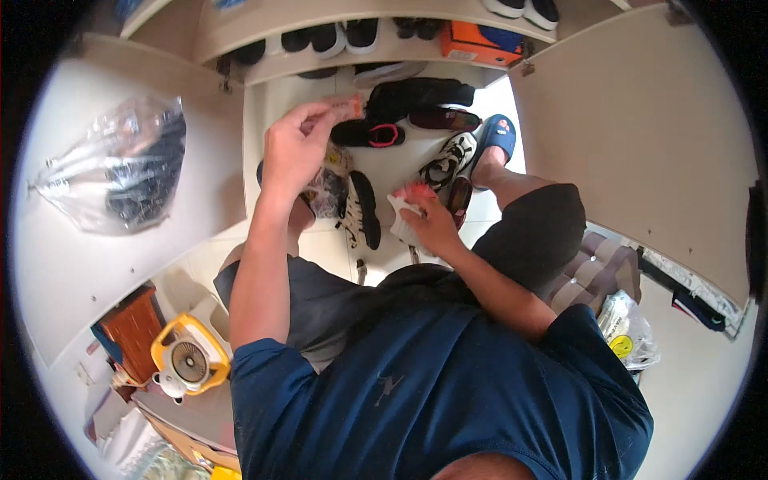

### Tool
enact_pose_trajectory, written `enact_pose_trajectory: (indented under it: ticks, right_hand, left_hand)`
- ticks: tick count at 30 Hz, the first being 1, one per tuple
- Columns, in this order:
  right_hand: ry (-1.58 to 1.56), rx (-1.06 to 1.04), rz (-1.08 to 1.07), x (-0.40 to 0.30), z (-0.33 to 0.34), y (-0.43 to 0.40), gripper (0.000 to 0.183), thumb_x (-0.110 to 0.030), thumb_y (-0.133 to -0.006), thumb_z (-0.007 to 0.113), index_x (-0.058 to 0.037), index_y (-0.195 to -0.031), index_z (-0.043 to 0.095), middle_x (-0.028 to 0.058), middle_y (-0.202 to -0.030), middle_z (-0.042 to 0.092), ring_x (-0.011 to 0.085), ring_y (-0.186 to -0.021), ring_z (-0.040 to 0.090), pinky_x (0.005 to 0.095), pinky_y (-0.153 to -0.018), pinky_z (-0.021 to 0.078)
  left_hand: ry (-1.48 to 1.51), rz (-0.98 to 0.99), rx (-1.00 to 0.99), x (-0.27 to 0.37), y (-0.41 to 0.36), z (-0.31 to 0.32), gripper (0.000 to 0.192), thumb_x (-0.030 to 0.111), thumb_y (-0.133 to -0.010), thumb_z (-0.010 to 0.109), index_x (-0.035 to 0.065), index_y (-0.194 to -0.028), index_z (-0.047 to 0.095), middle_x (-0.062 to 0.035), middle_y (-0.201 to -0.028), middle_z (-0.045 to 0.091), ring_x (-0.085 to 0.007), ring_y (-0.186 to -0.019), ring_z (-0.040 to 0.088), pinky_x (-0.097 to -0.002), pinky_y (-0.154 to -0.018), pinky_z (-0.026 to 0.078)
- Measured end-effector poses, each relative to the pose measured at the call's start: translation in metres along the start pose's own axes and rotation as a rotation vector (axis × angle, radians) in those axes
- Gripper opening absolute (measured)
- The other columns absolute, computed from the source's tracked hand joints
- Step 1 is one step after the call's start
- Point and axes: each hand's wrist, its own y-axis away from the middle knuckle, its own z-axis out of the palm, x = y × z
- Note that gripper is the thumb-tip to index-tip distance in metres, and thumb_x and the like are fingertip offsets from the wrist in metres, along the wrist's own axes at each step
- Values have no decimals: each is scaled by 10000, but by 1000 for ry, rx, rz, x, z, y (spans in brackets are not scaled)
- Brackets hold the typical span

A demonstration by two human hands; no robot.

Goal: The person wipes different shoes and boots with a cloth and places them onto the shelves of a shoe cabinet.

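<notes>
My left hand [297, 144] is raised above the floor and pinches a small, thin, clear and orange packet [344, 108]. Lower and to the right, my right hand [435, 225] grips a white piece with a pinkish-red part [414, 192]; its exact kind cannot be told. Between and around the hands several shoes lie on the tiled floor: a black shoe with a pink-edged opening [369, 134], a white and black sneaker [450, 161], another sneaker on its side [361, 210], and a dark red shoe [459, 201]. A clear plastic bag [327, 189] lies beside my left wrist.
Two cabinet doors [630, 132] stand wide on both sides, a filled plastic bag [129, 168] against the left one. Ahead, a shelf [384, 63] holds shoes and an orange box [480, 45]. A yellow and white fan [190, 358] stands lower left; a tufted seat [591, 270] is at right.
</notes>
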Motion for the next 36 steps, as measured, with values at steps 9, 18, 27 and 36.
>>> enact_pose_trajectory:
  ticks: [9,18,27,36]
  right_hand:
    - [540,-248,57,22,31,-120,489,-338,-977,648,-97,-1403,620,226,-1284,700,397,-1137,698,520,-971,569]
    - [832,-377,-51,66,82,-125,707,-180,-895,643,-178,-1572,439,268,-1269,658,485,-1091,681,571,-944,560]
    - [922,-295,-25,60,71,-205,857,-154,-919,674,-221,-1670,266,286,-1372,566,411,-1034,719,509,-777,632]
    - [1136,-342,32,69,44,-269,420,-172,-876,678,-106,-1290,677,223,-1190,712,386,-1048,739,511,-843,603]
  left_hand:
    - [63,10,122,-17,48,-46,262,128,-962,741,-16,-1180,739,-129,-1039,773,-162,-913,713,-303,-841,569]
    - [28,17,197,-18,49,-74,236,64,-947,757,-14,-1169,741,-94,-1019,765,-140,-916,702,-282,-863,559]
    - [-57,-25,91,-16,24,-67,253,66,-940,760,-4,-1182,736,-87,-1063,752,-146,-959,695,-295,-883,552]
    - [-106,71,46,-6,1,-57,255,54,-931,749,-5,-1178,726,-107,-1064,741,-187,-958,700,-319,-879,550]
